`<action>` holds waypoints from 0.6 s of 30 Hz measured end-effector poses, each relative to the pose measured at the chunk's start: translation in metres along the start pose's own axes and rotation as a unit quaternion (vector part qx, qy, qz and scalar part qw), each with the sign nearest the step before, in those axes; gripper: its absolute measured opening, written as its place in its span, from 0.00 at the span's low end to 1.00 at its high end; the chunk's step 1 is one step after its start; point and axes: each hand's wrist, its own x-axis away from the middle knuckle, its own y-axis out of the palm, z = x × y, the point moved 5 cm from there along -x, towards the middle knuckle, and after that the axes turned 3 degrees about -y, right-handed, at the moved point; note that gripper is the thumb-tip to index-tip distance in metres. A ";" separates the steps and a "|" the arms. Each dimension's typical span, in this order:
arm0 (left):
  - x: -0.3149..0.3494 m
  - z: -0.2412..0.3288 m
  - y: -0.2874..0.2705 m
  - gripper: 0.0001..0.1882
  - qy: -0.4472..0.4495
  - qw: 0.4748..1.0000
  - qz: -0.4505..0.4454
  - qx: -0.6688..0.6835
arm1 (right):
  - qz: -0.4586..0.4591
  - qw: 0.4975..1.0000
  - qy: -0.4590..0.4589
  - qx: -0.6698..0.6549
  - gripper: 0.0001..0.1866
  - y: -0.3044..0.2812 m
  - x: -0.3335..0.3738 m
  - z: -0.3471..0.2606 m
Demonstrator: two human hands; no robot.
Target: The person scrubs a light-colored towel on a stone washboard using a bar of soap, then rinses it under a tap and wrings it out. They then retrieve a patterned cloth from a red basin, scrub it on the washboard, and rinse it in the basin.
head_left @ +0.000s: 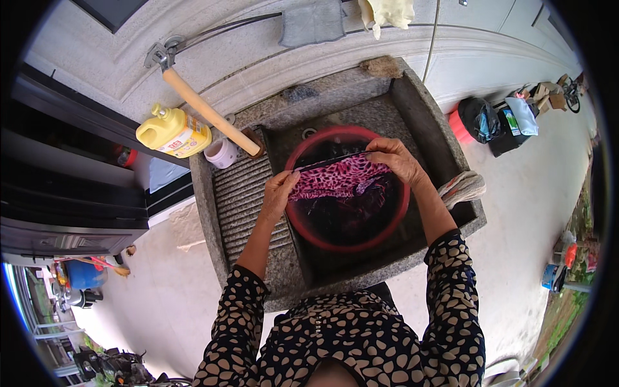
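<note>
A pink and black patterned cloth garment (342, 177) is stretched by its dark top edge between my two hands. My left hand (280, 191) pinches its left corner, and my right hand (394, 159) grips the other end. The garment's lower part hangs down into a round red basin (349, 248), over dark water. What lies under the water is hard to make out. The basin stands in the deep part of a grey stone sink (425, 109), just right of its ribbed washboard (248, 206).
A yellow pump jug (173, 132) and a small pale pink cup (221, 153) stand at the sink's left rim. From the wall a tan pipe (209, 111) slants down over the washboard. A greyish cloth (462, 189) drapes over the right rim; a brown scrubber (382, 67) sits at the back.
</note>
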 end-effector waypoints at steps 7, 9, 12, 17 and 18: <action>0.003 0.012 0.012 0.12 -0.080 0.996 0.026 -0.023 | 0.001 0.999 0.035 -0.028 0.08 -0.009 -0.022 0.029; 0.001 0.009 0.012 0.13 -0.088 0.995 0.040 -0.035 | 0.000 0.999 0.036 -0.017 0.08 -0.010 -0.026 0.032; 0.003 0.010 0.010 0.13 -0.083 0.995 0.055 0.018 | -0.029 0.999 0.046 -0.002 0.07 -0.005 -0.030 0.020; 0.034 0.033 -0.020 0.15 -0.073 0.992 0.101 -0.009 | -0.123 0.992 0.012 0.012 0.06 0.022 -0.026 -0.032; 0.043 0.042 -0.030 0.16 -0.010 0.995 0.094 0.014 | -0.128 0.992 -0.001 0.000 0.06 0.034 -0.027 -0.043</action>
